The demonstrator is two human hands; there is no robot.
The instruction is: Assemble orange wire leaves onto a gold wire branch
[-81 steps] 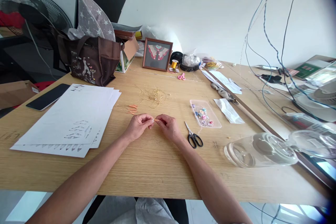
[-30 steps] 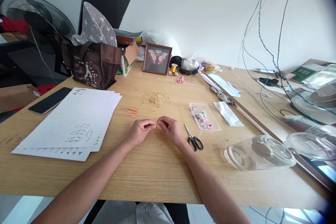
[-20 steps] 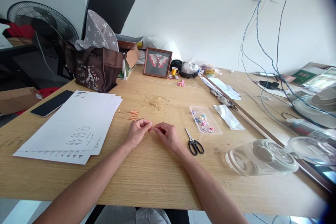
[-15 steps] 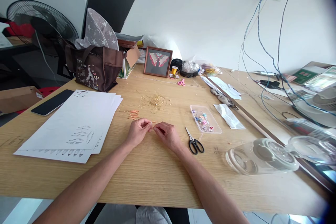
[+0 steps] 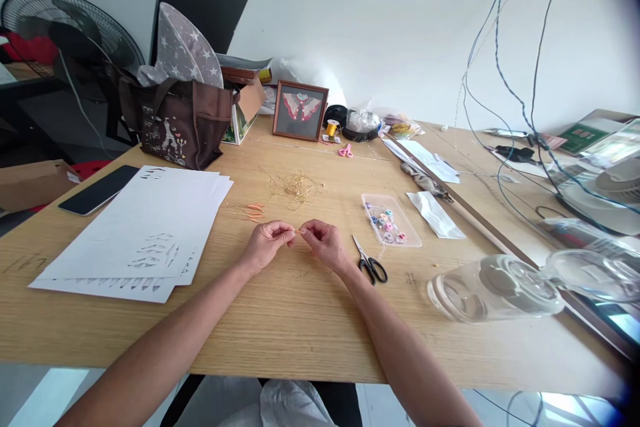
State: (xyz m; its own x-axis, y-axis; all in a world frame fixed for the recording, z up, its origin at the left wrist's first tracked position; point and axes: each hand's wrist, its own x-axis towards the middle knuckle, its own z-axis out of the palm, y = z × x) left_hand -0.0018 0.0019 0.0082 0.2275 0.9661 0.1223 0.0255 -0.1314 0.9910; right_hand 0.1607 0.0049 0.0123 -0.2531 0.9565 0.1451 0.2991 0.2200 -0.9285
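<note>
Left hand (image 5: 265, 248) and right hand (image 5: 325, 245) pinch a thin gold wire (image 5: 301, 231) between their fingertips. Fine tangled wire (image 5: 293, 190) lies at 12 o'clock, black-looped steel scissors (image 5: 370, 269) at 3 o'clock

Nothing could be read for certain. Faint scrawled marks (image 5: 23, 263) on the left of the tabletop (image 5: 300, 327) and small marks (image 5: 410, 278) right of the scissors (image 5: 373, 270) stayed illegible. The brown tote bag (image 5: 175, 127) bore a pale printed design with any lettering too small to read, and the green booklet (image 5: 583, 138) at far right had print too small to make out.
</note>
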